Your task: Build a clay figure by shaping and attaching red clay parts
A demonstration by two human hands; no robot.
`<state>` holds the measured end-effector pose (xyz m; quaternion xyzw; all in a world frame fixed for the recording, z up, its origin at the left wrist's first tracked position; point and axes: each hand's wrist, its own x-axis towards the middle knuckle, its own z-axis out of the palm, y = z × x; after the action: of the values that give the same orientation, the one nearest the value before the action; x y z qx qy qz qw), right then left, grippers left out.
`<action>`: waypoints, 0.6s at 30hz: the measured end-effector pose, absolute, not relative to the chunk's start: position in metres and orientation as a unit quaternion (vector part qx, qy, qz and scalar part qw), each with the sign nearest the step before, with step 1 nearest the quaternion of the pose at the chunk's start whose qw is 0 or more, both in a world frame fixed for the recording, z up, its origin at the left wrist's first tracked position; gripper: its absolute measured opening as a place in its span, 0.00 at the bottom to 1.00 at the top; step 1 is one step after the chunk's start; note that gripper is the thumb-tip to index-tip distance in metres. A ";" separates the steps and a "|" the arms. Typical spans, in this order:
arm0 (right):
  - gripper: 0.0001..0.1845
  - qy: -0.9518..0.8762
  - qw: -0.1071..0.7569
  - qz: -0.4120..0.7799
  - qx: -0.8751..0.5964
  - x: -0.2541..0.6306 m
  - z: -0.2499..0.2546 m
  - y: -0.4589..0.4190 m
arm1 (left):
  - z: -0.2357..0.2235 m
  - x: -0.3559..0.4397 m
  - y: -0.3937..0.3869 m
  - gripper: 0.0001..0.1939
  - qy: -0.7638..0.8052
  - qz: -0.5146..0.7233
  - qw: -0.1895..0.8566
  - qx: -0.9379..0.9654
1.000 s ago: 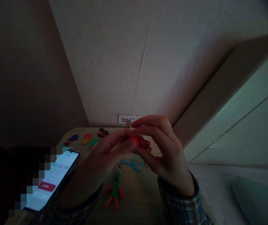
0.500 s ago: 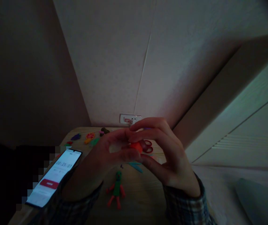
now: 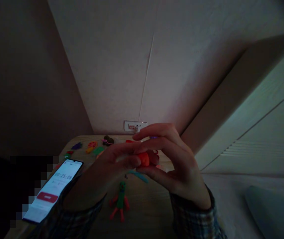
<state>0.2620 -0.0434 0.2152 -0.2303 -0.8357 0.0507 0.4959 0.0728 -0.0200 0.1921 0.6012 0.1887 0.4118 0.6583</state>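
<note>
In dim light, my left hand (image 3: 102,179) and my right hand (image 3: 177,166) meet above a wooden table (image 3: 152,212). Both pinch a small orange lump of clay (image 3: 144,158) between their fingertips. Under the hands stands a little clay figure (image 3: 119,200) with a green body and red limbs. A thin blue clay strip (image 3: 139,176) lies just behind it. Both wrists wear plaid sleeves.
A lit phone (image 3: 53,191) showing a timer leans at the table's left edge. Several small coloured clay shapes (image 3: 92,146) lie along the far side near a wall socket (image 3: 134,126). A slatted white door (image 3: 256,132) stands on the right.
The hands stay together on the orange lump, the fingers shifting slightly round it. The view has wobbled a little; nothing on the table has moved.
</note>
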 end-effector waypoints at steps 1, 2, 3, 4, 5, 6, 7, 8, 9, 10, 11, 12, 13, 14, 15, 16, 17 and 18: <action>0.08 -0.835 0.497 0.046 -0.233 0.262 0.215 -0.043 | 0.193 0.072 -0.020 0.22 0.188 0.412 0.654 0.606; 0.06 -0.835 0.496 0.042 -0.235 0.261 0.215 -0.043 | 0.193 0.072 -0.021 0.22 0.187 0.414 0.650 0.609; 0.05 -0.836 0.495 0.038 -0.234 0.261 0.215 -0.043 | 0.193 0.073 -0.021 0.23 0.185 0.416 0.648 0.610; 0.04 -0.837 0.494 0.035 -0.232 0.261 0.215 -0.043 | 0.192 0.073 -0.022 0.23 0.184 0.420 0.648 0.608; 0.04 -0.838 0.494 0.032 -0.230 0.261 0.215 -0.043 | 0.191 0.074 -0.023 0.24 0.184 0.424 0.649 0.604; 0.04 -0.838 0.494 0.031 -0.230 0.261 0.214 -0.043 | 0.189 0.076 -0.024 0.23 0.184 0.430 0.650 0.599; 0.04 -0.836 0.496 0.029 -0.233 0.261 0.214 -0.044 | 0.186 0.077 -0.024 0.22 0.185 0.439 0.650 0.592; 0.05 -0.834 0.498 0.027 -0.238 0.261 0.214 -0.044 | 0.184 0.078 -0.024 0.22 0.187 0.448 0.649 0.586; 0.05 -0.832 0.497 0.023 -0.244 0.261 0.213 -0.044 | 0.182 0.079 -0.025 0.20 0.189 0.456 0.648 0.580; 0.05 -0.832 0.495 0.017 -0.249 0.262 0.213 -0.044 | 0.180 0.079 -0.025 0.19 0.192 0.463 0.645 0.576; 0.05 -0.833 0.492 0.010 -0.253 0.261 0.213 -0.044 | 0.179 0.079 -0.024 0.18 0.196 0.470 0.642 0.573; 0.05 -0.833 0.491 0.006 -0.256 0.261 0.213 -0.044 | 0.179 0.079 -0.024 0.17 0.200 0.474 0.639 0.572; 0.04 -0.832 0.492 0.003 -0.257 0.261 0.213 -0.044 | 0.179 0.079 -0.024 0.17 0.200 0.474 0.637 0.573; 0.04 -0.830 0.494 0.001 -0.259 0.260 0.213 -0.044 | 0.180 0.079 -0.024 0.18 0.199 0.471 0.637 0.577; 0.04 -0.828 0.496 0.002 -0.262 0.260 0.213 -0.044 | 0.181 0.079 -0.023 0.19 0.196 0.468 0.638 0.579; 0.03 -0.826 0.498 0.003 -0.264 0.259 0.213 -0.044 | 0.183 0.080 -0.023 0.21 0.192 0.464 0.641 0.581; 0.03 -0.825 0.498 0.002 -0.266 0.258 0.213 -0.044 | 0.185 0.080 -0.024 0.22 0.188 0.461 0.644 0.581; 0.03 -0.826 0.498 -0.002 -0.266 0.258 0.213 -0.043 | 0.186 0.081 -0.024 0.23 0.184 0.459 0.648 0.579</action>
<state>0.2581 -0.0435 0.2134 -0.2658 -0.8256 -0.0021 0.4978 0.0812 -0.0242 0.1859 0.5794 0.1837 0.4587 0.6482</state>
